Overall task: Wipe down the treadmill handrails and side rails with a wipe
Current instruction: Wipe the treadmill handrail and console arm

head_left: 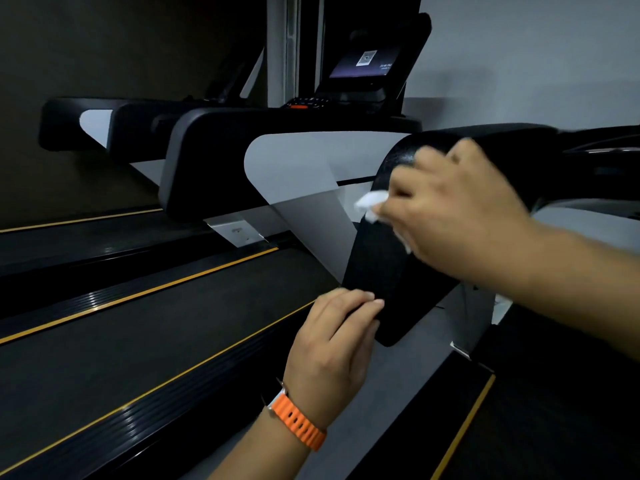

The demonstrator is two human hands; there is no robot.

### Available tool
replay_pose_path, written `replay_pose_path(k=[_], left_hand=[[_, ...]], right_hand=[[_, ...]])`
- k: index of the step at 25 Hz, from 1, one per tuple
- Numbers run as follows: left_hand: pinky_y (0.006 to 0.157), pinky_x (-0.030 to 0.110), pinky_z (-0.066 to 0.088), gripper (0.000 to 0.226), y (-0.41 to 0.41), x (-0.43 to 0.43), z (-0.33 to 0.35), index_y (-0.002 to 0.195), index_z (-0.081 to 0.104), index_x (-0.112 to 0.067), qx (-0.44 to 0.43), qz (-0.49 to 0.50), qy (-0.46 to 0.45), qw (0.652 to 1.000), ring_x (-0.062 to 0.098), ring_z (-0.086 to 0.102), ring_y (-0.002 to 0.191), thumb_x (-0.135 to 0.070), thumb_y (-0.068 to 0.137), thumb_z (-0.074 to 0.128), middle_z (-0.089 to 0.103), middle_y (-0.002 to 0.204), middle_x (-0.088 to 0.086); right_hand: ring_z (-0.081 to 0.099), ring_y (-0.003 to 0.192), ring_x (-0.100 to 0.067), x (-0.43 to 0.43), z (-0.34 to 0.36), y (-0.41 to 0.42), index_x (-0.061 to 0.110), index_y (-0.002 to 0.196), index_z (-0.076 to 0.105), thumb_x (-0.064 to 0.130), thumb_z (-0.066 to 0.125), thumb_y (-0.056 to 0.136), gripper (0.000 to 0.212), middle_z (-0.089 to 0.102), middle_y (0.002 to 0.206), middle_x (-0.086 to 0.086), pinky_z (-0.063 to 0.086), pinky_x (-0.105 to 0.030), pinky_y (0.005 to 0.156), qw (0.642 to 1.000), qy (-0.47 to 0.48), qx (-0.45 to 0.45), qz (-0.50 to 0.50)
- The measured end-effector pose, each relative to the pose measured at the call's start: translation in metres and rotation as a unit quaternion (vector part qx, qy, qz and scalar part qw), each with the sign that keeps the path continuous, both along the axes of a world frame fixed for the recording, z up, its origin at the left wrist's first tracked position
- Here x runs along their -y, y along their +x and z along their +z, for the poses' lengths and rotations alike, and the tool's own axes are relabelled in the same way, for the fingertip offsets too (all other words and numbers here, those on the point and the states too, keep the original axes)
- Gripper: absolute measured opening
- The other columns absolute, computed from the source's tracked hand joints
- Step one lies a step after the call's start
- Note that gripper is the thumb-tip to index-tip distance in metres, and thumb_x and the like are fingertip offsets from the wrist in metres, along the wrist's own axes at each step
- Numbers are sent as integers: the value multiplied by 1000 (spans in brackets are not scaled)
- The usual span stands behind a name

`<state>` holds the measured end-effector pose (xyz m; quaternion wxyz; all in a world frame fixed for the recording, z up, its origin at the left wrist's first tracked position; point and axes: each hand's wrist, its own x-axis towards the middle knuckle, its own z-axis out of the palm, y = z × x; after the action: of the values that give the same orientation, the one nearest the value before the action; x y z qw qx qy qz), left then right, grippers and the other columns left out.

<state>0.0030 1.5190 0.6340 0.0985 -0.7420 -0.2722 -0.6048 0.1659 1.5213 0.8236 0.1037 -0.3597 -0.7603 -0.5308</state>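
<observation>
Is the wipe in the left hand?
No, the right hand holds the wipe against the handrail; the left hand grips the handrail.

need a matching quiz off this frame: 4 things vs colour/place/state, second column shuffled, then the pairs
Column one
1. wipe
2. left hand
3. watch strap
4. console screen

Column two
a. orange, round the wrist
b. lit, at the back beyond the handrail
c. white, bunched under the right hand
d. grips the handrail's lower end

Pairs: 1-c, 2-d, 3-a, 4-b
</observation>
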Motion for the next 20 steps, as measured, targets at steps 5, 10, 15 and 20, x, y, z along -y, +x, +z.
replay_pose_path(k=[5, 10, 15, 20], left_hand=[[101, 36, 49, 15, 11, -9, 33, 111, 73, 2, 13, 9, -2, 1000, 30, 62, 110, -2, 98, 65, 67, 119, 14], [101, 37, 49, 16, 18, -18, 44, 112, 72, 3, 25, 18, 12, 999, 31, 63, 110, 1, 98, 63, 67, 119, 15], [101, 39, 49, 18, 19, -16, 28, 111, 73, 5, 31, 37, 32, 998, 34, 64, 109, 5, 95, 64, 69, 118, 17], [99, 38, 50, 21, 12, -16, 5, 101, 73, 11, 29, 40, 52, 997, 38, 64, 105, 11, 92, 53, 69, 110, 23]], right_hand=[[55, 93, -34, -12, 43, 3, 28, 106, 77, 34, 57, 98, 22, 64, 98, -2, 33, -42, 76, 993, -11, -108, -55], [54, 111, -33, -22, 62, 9, 34, 116, 72, 37, 53, 101, 25, 62, 111, -2, 40, -45, 90, 952, -111, -279, -54], [53, 87, -36, 2, 4, 3, 20, 100, 74, 24, 61, 94, 14, 59, 89, -8, 36, -44, 71, 993, -19, -119, -1], [45, 73, -28, 27, -70, -5, 16, 82, 65, 8, 51, 90, 18, 51, 77, -5, 30, -42, 64, 999, -34, -7, 22]])
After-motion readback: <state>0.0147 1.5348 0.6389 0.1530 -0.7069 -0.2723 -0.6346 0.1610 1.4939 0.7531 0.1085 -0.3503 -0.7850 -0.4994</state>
